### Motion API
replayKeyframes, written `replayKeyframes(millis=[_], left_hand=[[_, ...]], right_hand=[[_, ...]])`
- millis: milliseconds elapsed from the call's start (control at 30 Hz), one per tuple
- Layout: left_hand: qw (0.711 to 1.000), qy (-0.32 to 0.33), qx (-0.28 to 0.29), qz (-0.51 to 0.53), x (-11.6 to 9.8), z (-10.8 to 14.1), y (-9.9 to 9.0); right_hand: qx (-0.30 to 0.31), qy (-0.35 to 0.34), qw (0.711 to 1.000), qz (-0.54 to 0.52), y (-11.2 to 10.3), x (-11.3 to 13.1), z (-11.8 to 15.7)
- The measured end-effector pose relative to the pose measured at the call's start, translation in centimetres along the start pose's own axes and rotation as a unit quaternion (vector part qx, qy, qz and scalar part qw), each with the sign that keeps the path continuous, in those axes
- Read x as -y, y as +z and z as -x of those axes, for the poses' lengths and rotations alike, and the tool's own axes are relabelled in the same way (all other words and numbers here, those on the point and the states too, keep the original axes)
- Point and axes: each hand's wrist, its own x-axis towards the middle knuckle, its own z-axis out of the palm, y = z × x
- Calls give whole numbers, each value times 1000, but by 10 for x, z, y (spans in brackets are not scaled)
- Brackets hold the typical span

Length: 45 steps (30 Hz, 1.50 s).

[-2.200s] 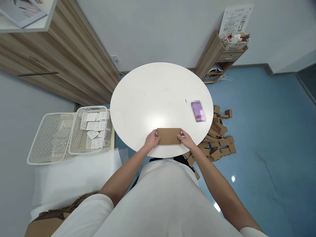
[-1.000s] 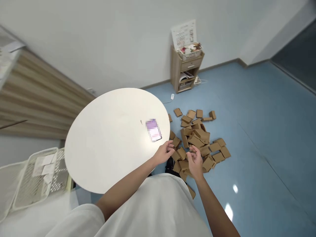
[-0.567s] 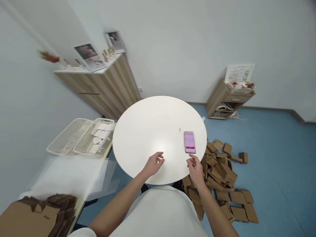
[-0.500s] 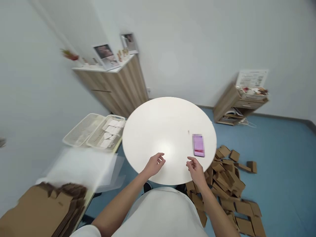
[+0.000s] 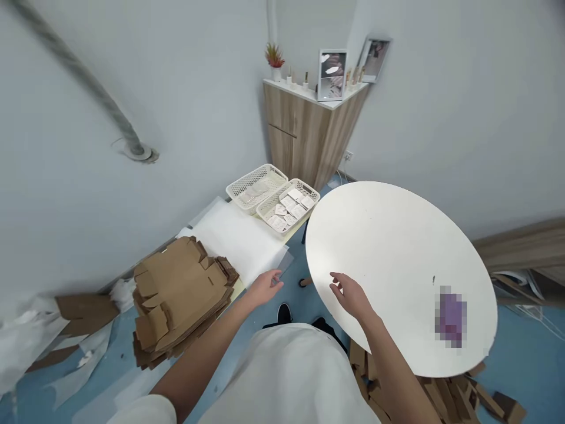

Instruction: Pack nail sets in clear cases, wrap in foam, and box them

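My left hand [image 5: 265, 287] is raised with its fingers apart and nothing in it, near the front edge of the side table, beside white sheets [image 5: 238, 235]. Over the left edge of the round white table [image 5: 388, 247] is my right hand [image 5: 351, 291], fingers loosely curled but apart, also holding nothing. A stack of flat brown cardboard [image 5: 180, 294] lies on the side table. Behind the sheets stand two white baskets, one [image 5: 236, 186] with a few pale packets, the other [image 5: 312, 193] with several white packets. A pixelated purple object [image 5: 451, 318] rests on the round table.
A wooden cabinet [image 5: 304, 126] with picture frames and a potted plant [image 5: 275, 62] stands in the corner. Folded brown boxes [image 5: 450, 394] lie on the floor at lower right. White wrapping and cardboard [image 5: 83, 312] are on the floor at left. A pipe [image 5: 88, 82] meets the left wall.
The view has turned left, so the round table now sits at the right and the side table is nearer the middle. My left hand has left the round table's edge for the side table.
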Motion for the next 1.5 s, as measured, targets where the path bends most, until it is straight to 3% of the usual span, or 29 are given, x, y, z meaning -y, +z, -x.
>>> replayKeyframes(millis=[200, 467, 600, 733, 867, 1067, 1233, 1367, 1500], left_hand=[[998, -4, -48, 36, 21, -8, -26], [996, -13, -53, 67, 11, -52, -60], [995, -19, -72, 63, 14, -82, -84], [991, -36, -110, 60, 16, -122, -114], [985, -63, -95, 129, 8, -175, -133], [965, -38, -17, 258, 1, -266, -115], [939, -78, 3, 336, 8, -328, -90], [928, -109, 1, 357, 17, -354, -76], [925, -103, 0, 367, 22, -358, -69]], right_hand=[[37, -49, 998, 18, 3, 32, -49], [-6, -90, 995, 38, 9, 41, -128], [-38, -120, 991, 35, 19, 53, -181], [-28, -140, 989, 34, 26, 66, -241], [-31, -101, 993, 52, 27, 63, -299], [-20, -22, 994, 102, 32, 35, -360], [1, 8, 990, 139, 43, 18, -393], [16, 33, 986, 160, 50, 13, -409], [7, 51, 985, 165, 53, 16, -414]])
